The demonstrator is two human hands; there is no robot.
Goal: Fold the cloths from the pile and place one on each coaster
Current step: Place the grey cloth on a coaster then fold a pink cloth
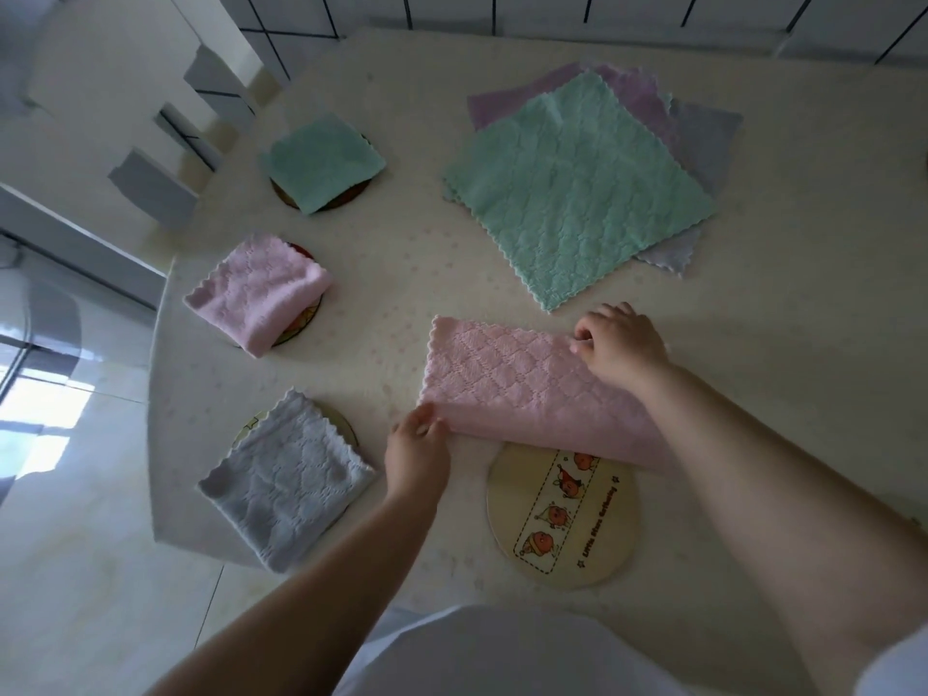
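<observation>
A pink cloth lies folded in half on the table, its near edge overlapping a bare round wooden coaster with cartoon prints. My left hand pinches the cloth's near left corner. My right hand grips its far right corner. The pile of flat cloths lies beyond, a green one on top over purple and grey ones. Three folded cloths rest on coasters at the left: a green cloth, a pink one and a grey one.
The cream table ends at its left edge beside a glossy tiled floor. A tiled wall runs behind the table. My white shirt fills the bottom of the view.
</observation>
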